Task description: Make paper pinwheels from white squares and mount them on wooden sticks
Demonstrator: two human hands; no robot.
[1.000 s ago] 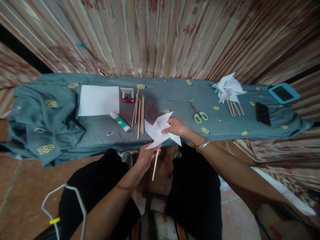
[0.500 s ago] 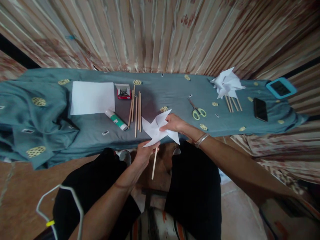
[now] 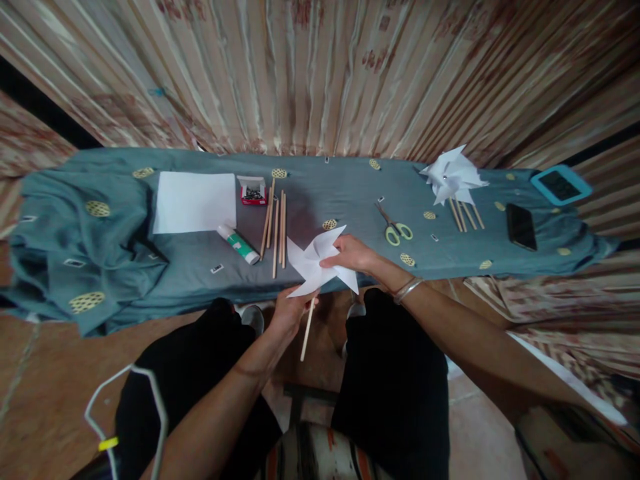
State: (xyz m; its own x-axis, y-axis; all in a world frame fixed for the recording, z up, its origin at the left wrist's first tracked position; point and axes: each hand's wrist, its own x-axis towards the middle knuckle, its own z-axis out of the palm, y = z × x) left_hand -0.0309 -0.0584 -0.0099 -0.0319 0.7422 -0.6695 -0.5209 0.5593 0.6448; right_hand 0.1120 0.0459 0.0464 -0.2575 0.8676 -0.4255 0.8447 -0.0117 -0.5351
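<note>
A white paper pinwheel [image 3: 311, 268] is between my hands, just over the front edge of the table. Its wooden stick [image 3: 307, 330] points down toward my knees. My left hand [image 3: 293, 308] is closed around the upper stick, below the paper blades, which hide some of its fingers. At the pinwheel's centre, my right hand [image 3: 353, 255] pinches the paper with thumb and fingers. Whether a pin sits under that thumb is hidden. Left of the pinwheel lie several loose wooden sticks [image 3: 276, 237].
On the cloth-covered table [image 3: 345, 193] lie white paper [image 3: 196, 203], a red box of pins [image 3: 253, 191], a glue stick [image 3: 239, 244] and green-handled scissors [image 3: 397, 230]. Farther right are stacked pinwheels [image 3: 453, 177], a phone [image 3: 521, 227] and a blue-framed device [image 3: 561, 185]. A curtain [image 3: 300, 80] hangs behind.
The view has shifted slightly, so the table appears a little lower and the items on its left farther right. Both hands keep nearly the same grip on the pinwheel.
</note>
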